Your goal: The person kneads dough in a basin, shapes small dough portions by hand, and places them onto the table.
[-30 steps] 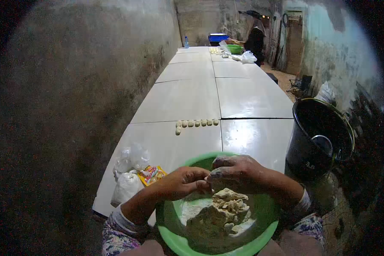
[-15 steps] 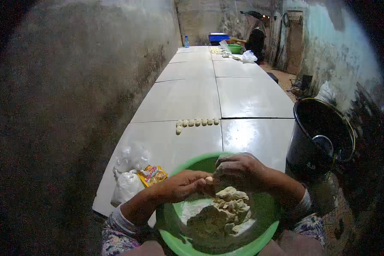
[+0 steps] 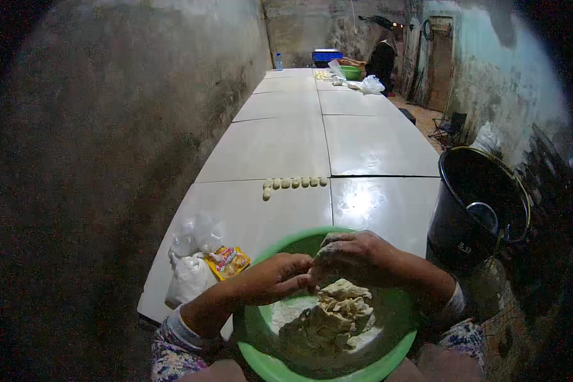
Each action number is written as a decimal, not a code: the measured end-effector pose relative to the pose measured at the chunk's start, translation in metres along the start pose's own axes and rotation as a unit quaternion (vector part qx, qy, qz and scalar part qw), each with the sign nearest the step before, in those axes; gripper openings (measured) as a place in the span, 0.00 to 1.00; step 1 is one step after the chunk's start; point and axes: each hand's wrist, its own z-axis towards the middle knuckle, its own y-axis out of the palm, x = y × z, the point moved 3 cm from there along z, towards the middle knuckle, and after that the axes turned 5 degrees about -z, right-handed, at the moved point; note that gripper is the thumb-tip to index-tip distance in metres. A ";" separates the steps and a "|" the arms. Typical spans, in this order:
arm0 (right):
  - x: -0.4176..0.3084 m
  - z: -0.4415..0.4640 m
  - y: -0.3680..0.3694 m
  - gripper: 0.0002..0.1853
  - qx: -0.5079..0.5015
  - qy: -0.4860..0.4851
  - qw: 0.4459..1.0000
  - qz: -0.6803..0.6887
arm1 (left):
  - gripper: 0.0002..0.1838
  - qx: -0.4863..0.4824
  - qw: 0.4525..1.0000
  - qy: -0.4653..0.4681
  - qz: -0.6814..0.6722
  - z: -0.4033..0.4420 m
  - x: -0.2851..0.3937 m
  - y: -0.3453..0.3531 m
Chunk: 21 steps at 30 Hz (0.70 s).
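My left hand [image 3: 285, 274] and my right hand [image 3: 350, 253] meet above a green basin [image 3: 267, 364]. Between their curled fingers is a small piece of dough, now mostly hidden by the fingers. Flour whitens the right fingers. Inside the basin, a ragged mass of dough [image 3: 344, 305] lies with loose white flour [image 3: 288, 312] beside it. Farther up the white table [image 3: 261, 149], several small dough pieces [image 3: 295, 183] stand in a row, with one more [image 3: 267, 195] just below its left end.
Left of the basin lie a bag of white powder [image 3: 190, 280] and a yellow packet [image 3: 228, 261]. A large black bucket [image 3: 455, 223] stands at the right. At the far end are a person in dark clothes [image 3: 381, 63], a green basin [image 3: 351, 72], blue crates [image 3: 326, 56] and a bottle [image 3: 279, 62].
The pale dough that showed at my left fingertips is now covered by the fingers. My right hand has shifted slightly left and down. The far person's arm has moved a little.
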 end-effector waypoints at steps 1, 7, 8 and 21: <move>0.000 0.000 0.000 0.11 0.000 0.000 1.000 0.000 | 0.15 -0.016 1.000 -0.023 0.002 -0.001 0.001 -0.001; -0.012 0.005 -0.006 0.09 -0.016 -0.006 0.999 -0.035 | 0.18 0.015 0.999 -0.017 -0.040 0.000 0.007 0.002; -0.012 0.005 -0.005 0.10 -0.012 0.000 1.000 -0.020 | 0.19 0.007 0.999 -0.029 -0.023 0.000 0.003 0.001; -0.009 0.000 -0.004 0.13 -0.024 -0.014 0.991 -0.128 | 0.21 -0.001 0.995 0.026 -0.098 0.001 -0.004 0.005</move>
